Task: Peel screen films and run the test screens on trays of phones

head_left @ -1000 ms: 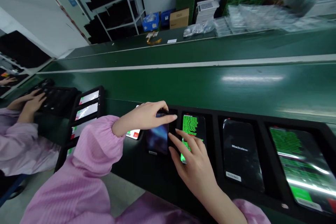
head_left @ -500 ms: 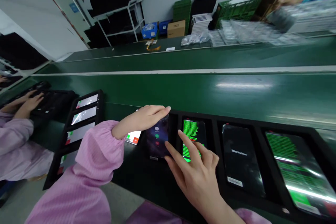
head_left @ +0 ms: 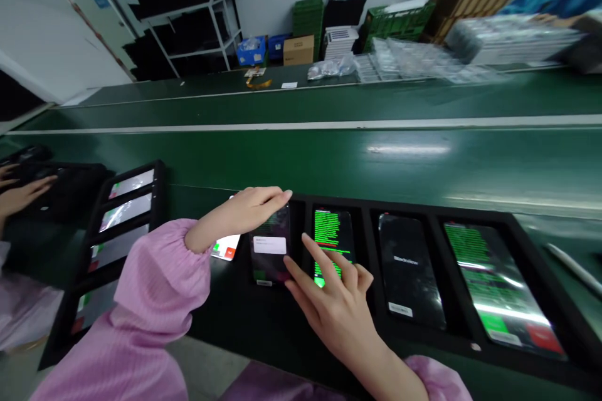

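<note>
Hands at a dark-screened phone, one over its top, one at its side

Left hand (head_left: pixel 247 210) lies across the top of the phone (head_left: pixel 269 266), thumb stretched out; whether its fingers grip is hidden. Right hand (head_left: pixel 336 288) is loosely spread and holds nothing, one fingertip at the phone's right edge. That phone is at the left end of the near tray (head_left: pixel 540 276); I cannot tell whether a slot holds it.

By its screen, work on it looks midway: a pale message box is up, its text too small to read. The near tray's other phones lie untouched, and the one showing a Blackview logo (head_left: pixel 409 282) seems least advanced.

Counted, nine phones show: the one at the hands; three more in the near tray, two with green text and one with the logo; one white-screened phone (head_left: pixel 227 245) partly behind the left forearm; and four pale-screened ones in the left tray (head_left: pixel 157 191). Trays in clear view number two, both black, on the green counter (head_left: pixel 263 163).
</note>
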### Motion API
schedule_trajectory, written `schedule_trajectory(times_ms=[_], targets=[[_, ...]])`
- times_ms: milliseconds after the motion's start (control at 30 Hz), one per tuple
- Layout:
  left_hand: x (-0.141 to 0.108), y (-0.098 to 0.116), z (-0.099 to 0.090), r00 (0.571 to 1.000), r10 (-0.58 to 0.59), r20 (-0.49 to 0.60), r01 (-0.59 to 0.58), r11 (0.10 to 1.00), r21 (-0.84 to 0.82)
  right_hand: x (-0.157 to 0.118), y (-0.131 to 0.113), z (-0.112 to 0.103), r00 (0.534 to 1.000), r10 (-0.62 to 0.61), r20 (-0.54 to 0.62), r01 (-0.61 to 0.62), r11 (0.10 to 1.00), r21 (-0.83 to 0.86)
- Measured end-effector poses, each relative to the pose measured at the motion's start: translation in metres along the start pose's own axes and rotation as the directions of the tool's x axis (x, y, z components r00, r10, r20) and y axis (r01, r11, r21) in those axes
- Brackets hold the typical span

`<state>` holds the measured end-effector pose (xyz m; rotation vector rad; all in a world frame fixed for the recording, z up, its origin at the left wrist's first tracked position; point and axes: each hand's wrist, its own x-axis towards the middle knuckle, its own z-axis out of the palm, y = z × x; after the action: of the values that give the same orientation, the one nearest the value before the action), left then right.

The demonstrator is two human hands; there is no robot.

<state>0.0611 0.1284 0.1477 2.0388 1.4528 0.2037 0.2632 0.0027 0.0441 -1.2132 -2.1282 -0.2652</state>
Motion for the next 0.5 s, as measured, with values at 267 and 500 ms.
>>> schedule_trajectory(times_ms=[267,500], targets=[[0.04,-0.027,0.026,0.997,-0.029,-0.077,0.037,0.994,0.105,-0.06,0.084,-0.082,0.962,0.268,-0.051,-0.264,0.962,0.061],[0.026,-0.038,0.033,0.997,-0.016,-0.081,0.022,0.997,0.076,-0.156,0.182,-0.181,0.724,0.582,-0.369,-0.674,0.711,-0.201]])
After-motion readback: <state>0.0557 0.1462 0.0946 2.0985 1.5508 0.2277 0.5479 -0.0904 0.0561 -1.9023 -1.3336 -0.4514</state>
